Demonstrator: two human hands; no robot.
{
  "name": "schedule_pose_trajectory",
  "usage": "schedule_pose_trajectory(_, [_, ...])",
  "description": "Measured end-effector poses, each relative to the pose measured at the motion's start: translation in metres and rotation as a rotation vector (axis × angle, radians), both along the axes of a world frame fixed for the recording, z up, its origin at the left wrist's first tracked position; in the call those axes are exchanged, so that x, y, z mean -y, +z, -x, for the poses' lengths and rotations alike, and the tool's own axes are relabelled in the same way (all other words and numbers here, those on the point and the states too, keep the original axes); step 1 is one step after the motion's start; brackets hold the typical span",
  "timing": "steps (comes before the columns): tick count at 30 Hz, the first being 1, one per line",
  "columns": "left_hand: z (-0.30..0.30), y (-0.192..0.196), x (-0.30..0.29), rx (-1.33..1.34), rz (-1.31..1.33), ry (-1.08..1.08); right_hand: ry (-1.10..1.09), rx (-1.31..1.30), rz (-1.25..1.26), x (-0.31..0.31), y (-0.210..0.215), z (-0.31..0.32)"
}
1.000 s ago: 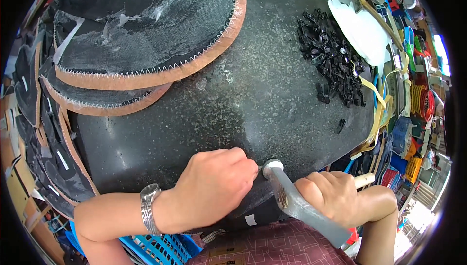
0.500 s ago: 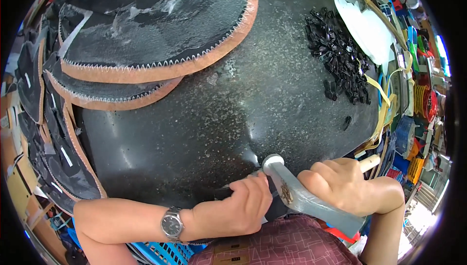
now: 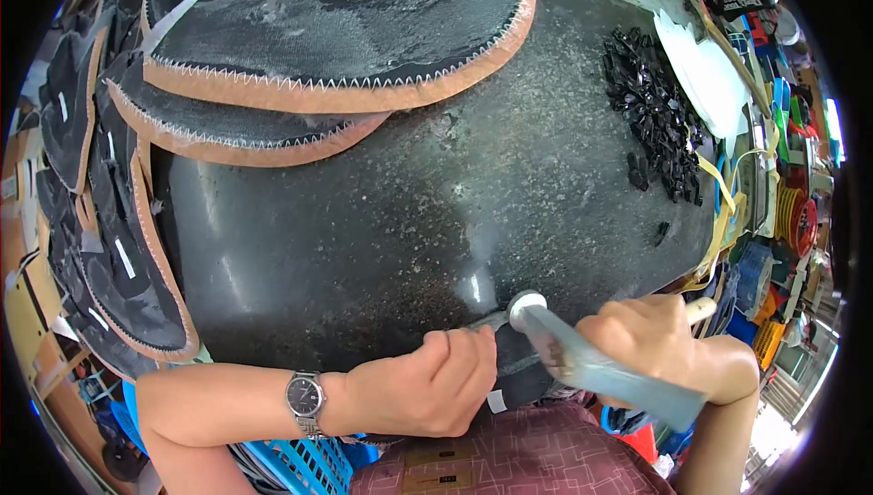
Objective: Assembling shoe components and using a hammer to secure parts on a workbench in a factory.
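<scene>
Fingers curled in a pinch, my left hand point(image 3: 436, 381) rests at the near edge of the dark worktop point(image 3: 382, 259), a wristwatch point(image 3: 306, 397) on its wrist. What it grips is mostly hidden; a thin dark edge shows just past the fingertips. My right hand point(image 3: 641, 340) is closed round the pale wooden handle point(image 3: 699, 310) of a hammer point(image 3: 637, 386). The hammer's long grey head is blurred, and its round face point(image 3: 527, 304) sits just right of my left fingertips. Below it, dark material with a small white tag point(image 3: 496, 401) shows by my lap.
Black curved pieces with tan, zigzag-stitched borders point(image 3: 318, 95) overlap at the far left, with more stacked point(image 3: 127, 268) down the left side. A heap of small black clips point(image 3: 655, 113) lies far right beside a white sheet point(image 3: 700, 77). A blue basket point(image 3: 300, 468) stands below my left arm.
The view has shifted, so the worktop's far items sit further right. The hammer head is now smeared by motion, and its face appears slightly further from my left fingers.
</scene>
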State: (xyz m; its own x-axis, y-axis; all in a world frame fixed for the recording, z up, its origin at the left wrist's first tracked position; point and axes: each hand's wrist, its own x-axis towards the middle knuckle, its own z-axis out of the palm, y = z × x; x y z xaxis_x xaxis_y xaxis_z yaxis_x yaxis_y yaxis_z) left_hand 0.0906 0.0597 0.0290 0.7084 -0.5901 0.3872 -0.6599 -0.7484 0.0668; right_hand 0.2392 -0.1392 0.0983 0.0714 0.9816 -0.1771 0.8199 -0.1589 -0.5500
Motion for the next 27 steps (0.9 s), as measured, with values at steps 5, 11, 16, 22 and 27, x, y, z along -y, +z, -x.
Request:
schedule_pose_trajectory(5, [0.003,-0.001,0.001,0.190,-0.270,-0.064,0.010,0.013,-0.031,-0.016,0.002,0.004])
schedule_pose_trajectory(11, [-0.009,0.004,-0.026,-0.587,0.460,0.005,0.004,-0.050,0.114,-0.015,0.000,0.009])
schedule_pose_trajectory(16, [0.001,0.012,-0.027,-0.311,0.153,-0.082,0.080,-0.018,0.095,-0.020,0.006,0.018])
schedule_pose_trajectory(22, [0.009,0.001,-0.037,-0.217,0.141,-0.125,0.038,-0.105,0.060,-0.035,0.004,0.013])
schedule_pose_trajectory(27, [0.013,-0.005,-0.046,-0.362,0.377,-0.103,0.133,-0.003,0.075,-0.036,0.004,0.023])
